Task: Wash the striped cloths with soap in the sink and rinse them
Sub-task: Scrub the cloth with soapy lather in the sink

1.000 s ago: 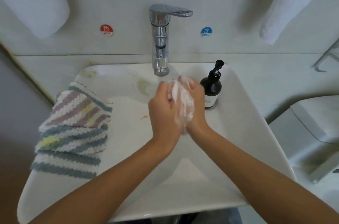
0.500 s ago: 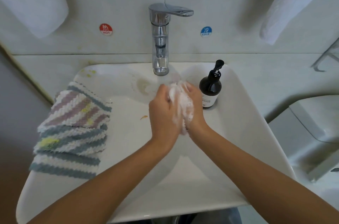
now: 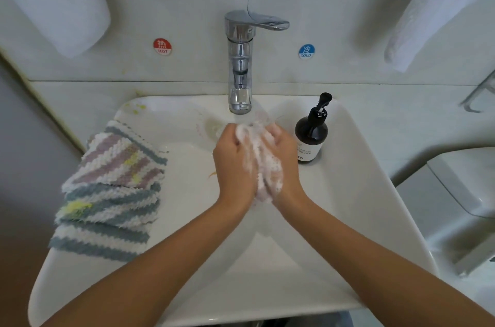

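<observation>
Both clenched round one sudsy cloth (image 3: 263, 166), left hand (image 3: 234, 166) and right hand (image 3: 285, 163), over the sink (image 3: 348, 206) just under the tap (image 3: 241, 64); two more striped cloths (image 3: 112, 187) stacked on the left rim. Likely trouble: slippery lather letting the wad drop, or an elbow nudging the soap bottle (image 3: 310, 136) just beside. Legible: red "HOT" sticker (image 3: 162, 46), blue "COLD" sticker (image 3: 306, 51); bottle label too small to read

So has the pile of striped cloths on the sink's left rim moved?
No. The striped cloths lie in the same spot on the sink rim, left of the tap.
</observation>
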Motion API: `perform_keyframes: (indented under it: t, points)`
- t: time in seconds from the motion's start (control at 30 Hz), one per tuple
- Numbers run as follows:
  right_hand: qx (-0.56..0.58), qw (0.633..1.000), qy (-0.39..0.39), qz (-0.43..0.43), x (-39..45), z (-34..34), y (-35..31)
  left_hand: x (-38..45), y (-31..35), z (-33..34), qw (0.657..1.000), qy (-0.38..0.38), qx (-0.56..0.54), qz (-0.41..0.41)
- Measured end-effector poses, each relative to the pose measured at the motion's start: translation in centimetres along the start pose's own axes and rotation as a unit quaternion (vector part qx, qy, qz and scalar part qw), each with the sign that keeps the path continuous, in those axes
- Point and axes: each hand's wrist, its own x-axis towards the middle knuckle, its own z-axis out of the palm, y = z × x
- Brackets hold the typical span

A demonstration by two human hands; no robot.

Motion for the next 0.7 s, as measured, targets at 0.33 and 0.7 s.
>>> perform_keyframes:
  t: [0.33, 0.7]
  points:
    - [-0.003, 0.999, 0.036, -0.037, 1.0, 1.0, -0.4, -0.5, 0.3, -0.9, 0.999, -0.017, 0.021, 0.039]
    - [0.029, 0.999, -0.011, -0.019, -1.1, 1.4, 0.1, 0.6, 0.1, -1.4, 0.998, 0.008, 0.037, 0.042]
